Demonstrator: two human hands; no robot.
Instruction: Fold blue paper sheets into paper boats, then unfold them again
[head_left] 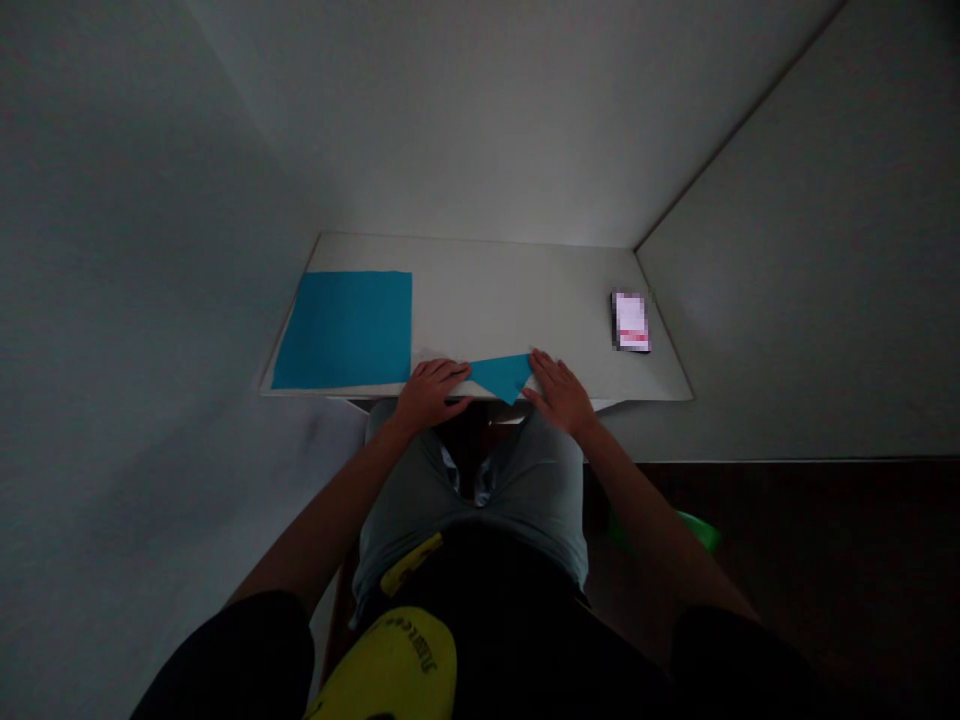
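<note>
A small piece of blue paper (504,376), folded into a triangle-like shape, lies at the front edge of the white table, with one point hanging slightly over it. On its left end rest the fingertips of my left hand (435,388), the fingers stretched out and the thumb apart along the table edge. My right hand (559,392) lies over the paper's right end, fingers extended and pressing down flat. To the left of my left hand is a large flat sheet of blue paper (343,330), its lower right corner close to that hand.
The narrow white table (517,290) stands against pale walls at the back and sides. A phone with a lit, blurred screen (631,320) lies near the table's right end. On the dark floor at the lower right sits a green object (701,530), partly hidden by my right arm.
</note>
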